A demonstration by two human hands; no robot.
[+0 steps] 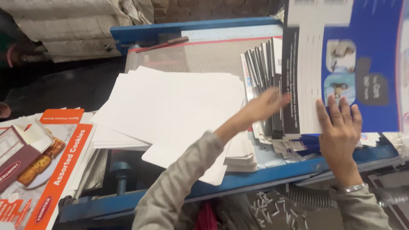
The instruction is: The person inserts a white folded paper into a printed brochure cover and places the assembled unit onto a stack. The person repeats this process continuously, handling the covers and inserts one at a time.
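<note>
We observe the left hand (266, 104) reaching across to a fanned row of upright printed sheets (264, 81), dark-edged with white strips, its fingers spread and pressed against their faces, not clenched. The right hand (339, 127) lies flat and released, fingers extended, against the large blue-and-white printed sheet (341, 64) standing at the right; this sheet carries a white column at its left and small pale picture panels on blue. Both stacks stand on the blue-framed machine bed (204, 55), whose ribbed grey surface shows behind them. To the left of the upright sheets lies a loose pile of blank white sheets (170, 106), overlapping and hanging over the front blue rail (264, 174). At the lower left we note flat orange-and-white biscuit carton blanks (55, 170) with a maroon panel and a biscuit picture. Paper offcuts (268, 204) lie scattered on the floor below the rail. A wooden-handled tool (164, 44) rests along the far edge.
</note>
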